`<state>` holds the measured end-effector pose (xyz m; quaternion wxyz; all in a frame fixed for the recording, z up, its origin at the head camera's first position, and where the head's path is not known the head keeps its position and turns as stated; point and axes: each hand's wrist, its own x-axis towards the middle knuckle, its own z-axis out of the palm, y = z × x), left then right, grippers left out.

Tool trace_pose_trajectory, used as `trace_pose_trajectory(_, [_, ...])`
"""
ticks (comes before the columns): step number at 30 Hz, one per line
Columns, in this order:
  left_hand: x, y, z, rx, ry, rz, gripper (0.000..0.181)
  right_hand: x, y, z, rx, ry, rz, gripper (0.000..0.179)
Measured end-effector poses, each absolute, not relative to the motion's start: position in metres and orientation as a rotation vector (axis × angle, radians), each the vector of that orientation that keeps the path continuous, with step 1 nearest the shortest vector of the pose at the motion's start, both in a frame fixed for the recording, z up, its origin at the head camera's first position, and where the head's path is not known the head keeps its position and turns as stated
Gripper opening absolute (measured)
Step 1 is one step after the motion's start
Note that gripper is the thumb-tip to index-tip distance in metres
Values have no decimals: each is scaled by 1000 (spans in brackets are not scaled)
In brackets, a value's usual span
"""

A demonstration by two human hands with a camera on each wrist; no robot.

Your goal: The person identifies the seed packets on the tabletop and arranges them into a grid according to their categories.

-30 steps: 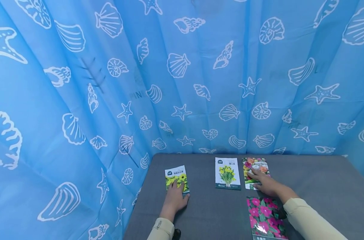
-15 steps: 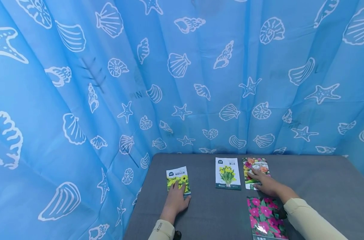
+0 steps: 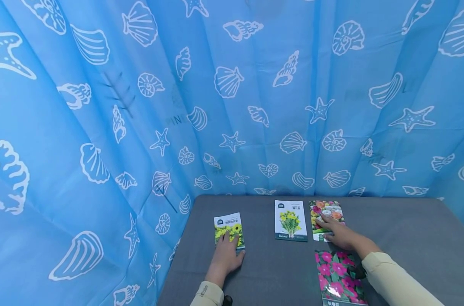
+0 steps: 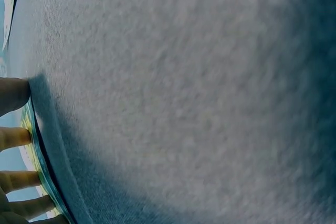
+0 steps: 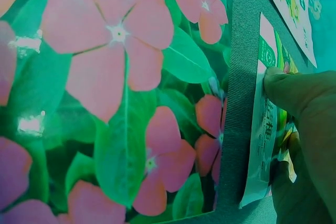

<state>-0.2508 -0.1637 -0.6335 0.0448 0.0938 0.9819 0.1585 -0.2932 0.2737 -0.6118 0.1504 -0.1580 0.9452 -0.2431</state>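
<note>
My left hand (image 3: 227,256) lies with its fingers extended on a seed packet with yellow flowers (image 3: 227,222), on the left part of the table. In the left wrist view those spread fingertips touch the packet's near edge. On the right, my right hand (image 3: 342,234) rests on a packet with multicoloured flowers (image 3: 326,206), hiding part of its face. The right wrist view has the thumb (image 5: 286,90) against that packet's lower white band. Between the hands lies a white packet with a bunch of yellow flowers (image 3: 290,222), untouched.
A larger packet with pink flowers (image 3: 337,274) lies below the right hand, partly under the right forearm. A grey cloth covers the table (image 3: 270,272). Behind and to the left hangs a blue curtain (image 3: 254,144) printed with shells and starfish.
The left hand and the yellow-flower packet under it have slid slightly to the right and towards me. The right hand and the other packets stay in place.
</note>
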Motion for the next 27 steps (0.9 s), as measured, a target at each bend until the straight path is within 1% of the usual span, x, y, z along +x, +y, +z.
trace_pose_trajectory(27, [-240, -148, -638, 366, 3006, 397, 60, -295, 273, -611, -436, 2696, -680, 62])
